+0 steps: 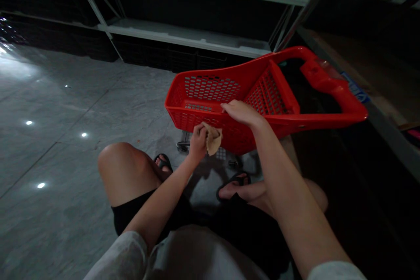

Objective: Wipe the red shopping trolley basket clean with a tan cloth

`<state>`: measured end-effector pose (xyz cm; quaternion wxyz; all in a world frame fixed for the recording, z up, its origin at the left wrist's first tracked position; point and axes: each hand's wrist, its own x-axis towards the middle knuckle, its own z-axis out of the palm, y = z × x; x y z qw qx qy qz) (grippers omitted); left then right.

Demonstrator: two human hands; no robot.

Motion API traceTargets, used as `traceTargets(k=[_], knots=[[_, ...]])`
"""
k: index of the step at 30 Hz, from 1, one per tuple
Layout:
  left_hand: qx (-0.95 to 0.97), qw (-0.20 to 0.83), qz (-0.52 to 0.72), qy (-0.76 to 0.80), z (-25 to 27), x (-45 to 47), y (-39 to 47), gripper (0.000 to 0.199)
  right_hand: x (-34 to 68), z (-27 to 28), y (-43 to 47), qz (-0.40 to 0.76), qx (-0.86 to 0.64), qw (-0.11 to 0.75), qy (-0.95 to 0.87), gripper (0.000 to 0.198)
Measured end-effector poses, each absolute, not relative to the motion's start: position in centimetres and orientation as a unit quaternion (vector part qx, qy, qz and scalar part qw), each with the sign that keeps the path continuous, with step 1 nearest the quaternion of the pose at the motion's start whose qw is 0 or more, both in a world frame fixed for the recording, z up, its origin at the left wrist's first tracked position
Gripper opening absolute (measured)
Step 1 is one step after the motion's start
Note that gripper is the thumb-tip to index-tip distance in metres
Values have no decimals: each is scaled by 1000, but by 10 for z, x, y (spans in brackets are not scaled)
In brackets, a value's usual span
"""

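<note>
Red plastic forms the shopping cart (pixel 243 138) standing on the grey floor (pixel 95 100), just beyond the person's bent knees (pixel 118 162). Fingers of the left hand (pixel 198 140) are closed around a tan cloth (pixel 215 142) beside its near wall; the right hand (pixel 240 112) lies over the rim, its grip unclear.

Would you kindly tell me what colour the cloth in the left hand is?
The cloth is tan, shown best in the head view.

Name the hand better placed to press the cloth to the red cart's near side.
Probably the left hand: it holds the tan cloth close to the red cart's near side, while the right hand is at the top rim.
</note>
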<state>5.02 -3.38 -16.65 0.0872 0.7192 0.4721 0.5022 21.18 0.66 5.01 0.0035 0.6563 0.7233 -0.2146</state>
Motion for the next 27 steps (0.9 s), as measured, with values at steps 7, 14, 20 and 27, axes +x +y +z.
traceTargets(k=[7,14,20,27], knots=[[659,4,605,448,-78,40,18,27,213,47,2,-171,663,25,728,63],[723,155,430,519,-175,40,-38,29,206,49,-5,-188,648,10,738,57],[671,176,439,570,-208,15,-60,35,203,55,-6,-188,651,22,735,56],[572,25,602,556,-101,-25,-10,36,202,51,-4,-165,653,23,739,54]])
